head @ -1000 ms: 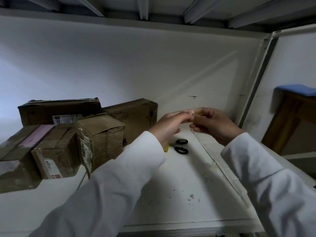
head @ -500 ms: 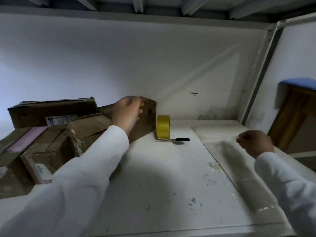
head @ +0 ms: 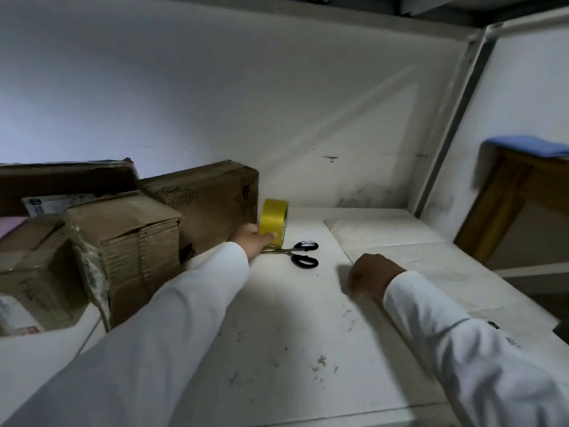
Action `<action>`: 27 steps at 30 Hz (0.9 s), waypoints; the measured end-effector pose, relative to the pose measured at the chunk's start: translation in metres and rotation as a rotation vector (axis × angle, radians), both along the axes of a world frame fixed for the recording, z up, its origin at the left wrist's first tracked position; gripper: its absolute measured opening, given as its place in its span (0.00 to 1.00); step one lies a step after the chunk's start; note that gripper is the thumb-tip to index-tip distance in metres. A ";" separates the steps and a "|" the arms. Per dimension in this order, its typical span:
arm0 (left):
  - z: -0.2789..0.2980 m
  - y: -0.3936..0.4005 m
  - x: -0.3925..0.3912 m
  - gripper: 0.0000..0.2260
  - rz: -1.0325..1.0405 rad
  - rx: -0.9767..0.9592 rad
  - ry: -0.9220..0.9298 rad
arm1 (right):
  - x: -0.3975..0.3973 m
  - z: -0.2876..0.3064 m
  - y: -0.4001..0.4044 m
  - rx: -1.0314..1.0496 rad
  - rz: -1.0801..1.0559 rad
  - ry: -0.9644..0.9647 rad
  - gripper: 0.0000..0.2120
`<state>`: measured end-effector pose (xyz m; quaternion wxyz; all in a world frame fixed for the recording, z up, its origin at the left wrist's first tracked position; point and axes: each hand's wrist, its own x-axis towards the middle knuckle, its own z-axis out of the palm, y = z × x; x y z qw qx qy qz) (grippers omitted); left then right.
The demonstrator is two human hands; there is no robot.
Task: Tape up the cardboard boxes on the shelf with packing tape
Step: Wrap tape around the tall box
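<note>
head view: only 1 camera, looking down onto the white shelf (head: 277, 334)
left hand (head: 251, 240): reaching to the yellow packing tape roll (head: 273, 221), thumb and fingers around its lower edge, so gripping it
right hand (head: 368, 277): curled into a loose fist on the shelf, holding nothing that I can see
tape roll: standing on edge beside the rearmost cardboard box (head: 212, 192)
scissors (head: 297, 252): lying flat just right of the roll
boxes: front box (head: 129, 238) flaps look unsealed
progress: early I'd guess, no yellow tape on any box, sealing all still to do
</note>
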<state>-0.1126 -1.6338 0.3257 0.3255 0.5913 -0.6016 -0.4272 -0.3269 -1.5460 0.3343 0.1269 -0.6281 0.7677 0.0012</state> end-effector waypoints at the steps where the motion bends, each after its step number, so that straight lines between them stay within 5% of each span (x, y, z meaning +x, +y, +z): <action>1: -0.006 -0.002 0.000 0.09 0.000 -0.023 0.030 | -0.003 0.000 0.000 -0.013 -0.012 -0.014 0.01; 4: -0.023 -0.020 0.002 0.15 0.013 -0.053 0.077 | -0.007 0.010 0.002 0.005 -0.018 -0.058 0.06; 7: -0.010 -0.014 0.002 0.06 -0.005 -0.062 0.020 | -0.008 0.028 0.005 0.065 -0.005 -0.050 0.12; 12: 0.007 -0.004 -0.005 0.13 -0.047 -0.094 -0.002 | -0.019 0.042 -0.001 -0.330 -0.184 0.208 0.16; 18: 0.024 0.010 -0.003 0.13 0.003 0.025 0.247 | -0.004 0.031 -0.003 0.108 -0.022 0.060 0.16; 21: 0.033 0.021 0.003 0.05 0.054 0.124 0.434 | -0.008 0.037 -0.010 -0.080 -0.079 0.152 0.17; 23: 0.039 0.024 0.005 0.11 0.049 0.151 0.515 | -0.012 0.046 -0.014 -0.328 -0.106 0.145 0.16; 27: 0.049 0.031 0.007 0.09 0.048 0.167 0.562 | 0.007 0.055 -0.014 -0.710 0.094 -0.244 0.08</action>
